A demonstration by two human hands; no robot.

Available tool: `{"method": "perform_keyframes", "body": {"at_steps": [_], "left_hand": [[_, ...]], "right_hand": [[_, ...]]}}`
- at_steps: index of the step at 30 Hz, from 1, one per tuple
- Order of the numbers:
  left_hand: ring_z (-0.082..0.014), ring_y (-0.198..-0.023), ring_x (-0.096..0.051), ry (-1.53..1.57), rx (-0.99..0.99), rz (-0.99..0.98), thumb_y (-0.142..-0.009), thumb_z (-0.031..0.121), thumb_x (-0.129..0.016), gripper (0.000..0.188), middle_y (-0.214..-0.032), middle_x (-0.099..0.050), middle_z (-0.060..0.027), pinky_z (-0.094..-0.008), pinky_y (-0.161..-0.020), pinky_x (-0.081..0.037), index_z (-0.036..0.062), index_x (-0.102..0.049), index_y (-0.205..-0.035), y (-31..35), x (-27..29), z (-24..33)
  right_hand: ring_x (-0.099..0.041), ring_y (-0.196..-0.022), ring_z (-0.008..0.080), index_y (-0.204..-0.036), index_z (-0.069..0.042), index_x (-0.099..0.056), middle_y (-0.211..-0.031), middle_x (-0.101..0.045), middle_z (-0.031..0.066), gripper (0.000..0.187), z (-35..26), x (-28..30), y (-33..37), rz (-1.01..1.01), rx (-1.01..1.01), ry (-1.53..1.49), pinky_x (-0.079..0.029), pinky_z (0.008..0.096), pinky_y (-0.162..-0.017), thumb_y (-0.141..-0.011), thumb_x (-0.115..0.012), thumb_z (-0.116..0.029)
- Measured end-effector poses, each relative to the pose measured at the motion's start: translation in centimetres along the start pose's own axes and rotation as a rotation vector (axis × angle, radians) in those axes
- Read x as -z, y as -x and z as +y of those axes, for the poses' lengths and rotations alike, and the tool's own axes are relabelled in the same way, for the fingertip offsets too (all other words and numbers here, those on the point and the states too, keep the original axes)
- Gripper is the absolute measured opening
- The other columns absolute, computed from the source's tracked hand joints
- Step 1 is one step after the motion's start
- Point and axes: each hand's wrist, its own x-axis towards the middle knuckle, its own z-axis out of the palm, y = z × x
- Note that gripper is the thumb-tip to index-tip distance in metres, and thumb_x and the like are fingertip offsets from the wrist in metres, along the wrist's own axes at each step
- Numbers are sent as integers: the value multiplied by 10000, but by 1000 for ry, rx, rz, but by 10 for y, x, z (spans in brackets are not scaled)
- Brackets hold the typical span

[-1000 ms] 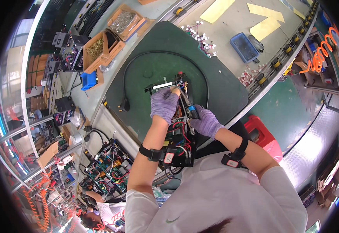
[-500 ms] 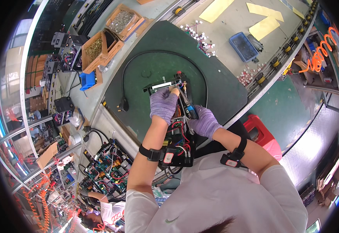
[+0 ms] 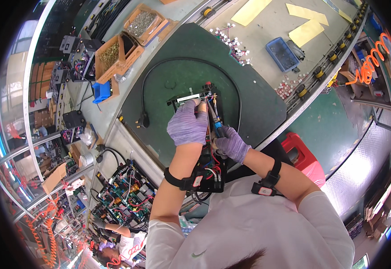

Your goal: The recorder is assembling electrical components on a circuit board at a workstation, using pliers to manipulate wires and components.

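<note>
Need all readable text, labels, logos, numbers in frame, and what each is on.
Printed marks and brands aren't transcribed; locations only:
Left armband label: pale, red-bordered, dark mark.
Right armband label: pale, red-bordered, dark mark.
Shirt: small green logo, no words visible.
White strip on the wired unit: any print too small to read.
Background print: too small or blurred.

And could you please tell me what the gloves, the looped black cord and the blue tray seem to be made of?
Gloves: apparently knitted fabric, matt, judging by the mottled purple texture. Looped black cord: smooth, probably rubber or soft plastic outside, since it bends evenly. Blue tray: likely moulded plastic, given its even colour; finish uncertain.
</note>
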Motion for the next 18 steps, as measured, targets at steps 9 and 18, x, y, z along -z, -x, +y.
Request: {"method": "perform_keyframes", "body": {"at_steps": [9,18], "left_hand": [[-274,-811,-598,-96,-511,180,-681,204,-711,378,-955,-621,-84,-361,-725,-495,152,-614,-1043,-26,-3,-20],[-262,-790,-598,-51,-650,257,-647,188,-737,399,-916,-622,-86,-354,-699,-488,128,-617,-1022,-31,-11,-32]], "right_hand": [[-485,-496,114,-937,-40,-516,-655,-523,23,185,8,9,-6,-109,54,-122,-389,269,-425,-758,-510,9],[-472,-592,89,-967,0,-520,-678,-517,23,246,9,20,-20,-1,196,127,-414,272,-516,-722,-542,11]]}}
